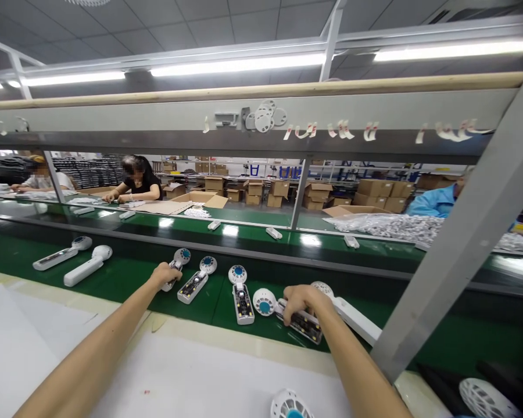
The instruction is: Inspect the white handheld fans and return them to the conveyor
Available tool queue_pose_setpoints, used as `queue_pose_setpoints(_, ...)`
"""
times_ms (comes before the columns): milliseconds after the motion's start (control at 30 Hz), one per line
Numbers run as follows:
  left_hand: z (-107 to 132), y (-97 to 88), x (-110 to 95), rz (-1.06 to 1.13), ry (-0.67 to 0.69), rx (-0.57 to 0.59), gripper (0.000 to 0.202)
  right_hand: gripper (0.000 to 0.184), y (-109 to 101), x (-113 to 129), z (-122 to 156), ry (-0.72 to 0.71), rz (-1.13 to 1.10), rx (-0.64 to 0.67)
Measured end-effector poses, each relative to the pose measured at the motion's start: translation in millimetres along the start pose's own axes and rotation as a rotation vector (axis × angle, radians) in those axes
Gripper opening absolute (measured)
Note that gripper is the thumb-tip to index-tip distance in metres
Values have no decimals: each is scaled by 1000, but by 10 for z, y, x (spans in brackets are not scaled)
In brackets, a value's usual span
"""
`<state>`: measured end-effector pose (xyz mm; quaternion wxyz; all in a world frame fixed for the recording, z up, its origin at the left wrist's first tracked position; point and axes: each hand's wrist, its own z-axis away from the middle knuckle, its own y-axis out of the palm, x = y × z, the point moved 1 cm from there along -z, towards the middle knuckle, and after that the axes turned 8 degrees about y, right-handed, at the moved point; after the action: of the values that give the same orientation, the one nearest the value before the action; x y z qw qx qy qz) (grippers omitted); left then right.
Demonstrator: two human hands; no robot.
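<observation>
On the green belt point(131, 261), my left hand point(165, 276) closes around the handle of a white handheld fan point(182, 256) with a blue-centred head. Further right, my right hand point(303, 299) grips the open-backed handle of another handheld fan point(305, 330), its circuit board and parts exposed and its head pointing left. Between my hands lie two more open-backed fans, one tilted point(194, 286) and one nearly upright in view point(243, 305). Just beyond my right hand is a fan with a closed white handle point(357, 319), partly hidden by my hand.
Two more fans lie on the belt at left, one with a white handle point(85, 270). White sheets point(192, 377) cover the near table, where a fan head point(290, 404) shows. A slanted grey post point(457, 232) stands at right. Co-workers sit across a second belt point(244, 232).
</observation>
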<state>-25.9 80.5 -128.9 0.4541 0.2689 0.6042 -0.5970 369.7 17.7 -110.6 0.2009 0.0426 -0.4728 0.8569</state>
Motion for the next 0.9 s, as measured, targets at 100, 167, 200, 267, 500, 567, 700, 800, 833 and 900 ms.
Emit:
queue_pose_setpoints(100,145,-7,-154,249,62,33,18,35,-4,13,-5,-85,-208,-19)
queue_pose_setpoints(167,276,5,-382,433,136,47,12,32,-33,56,43,-141,-393,-51)
queue_pose_setpoints(200,358,13,-530,530,179,55,11,32,-52,95,88,-172,-494,-64)
queue_pose_setpoints(267,559,35,-862,725,259,93,9,31,-100,205,223,-242,-695,-82)
queue_pose_setpoints(500,1412,171,-1628,1066,434,330,24,23,-253,570,881,-454,-1303,78)
queue_pose_setpoints(567,1589,221,-1656,1032,506,423,38,33,-265,604,1032,-513,-1404,128)
queue_pose_setpoints(700,1789,277,-1618,914,586,566,61,53,-261,652,1266,-752,-1334,-5)
queue_pose_setpoints(800,1852,280,-1605,926,663,583,67,63,-245,694,1398,-902,-1290,-112)
queue_pose_setpoints(833,1866,278,-1606,940,686,580,68,66,-238,708,1434,-934,-1282,-125)
queue_pose_setpoints(900,1893,271,-1610,964,713,587,72,70,-227,731,1491,-973,-1269,-139)
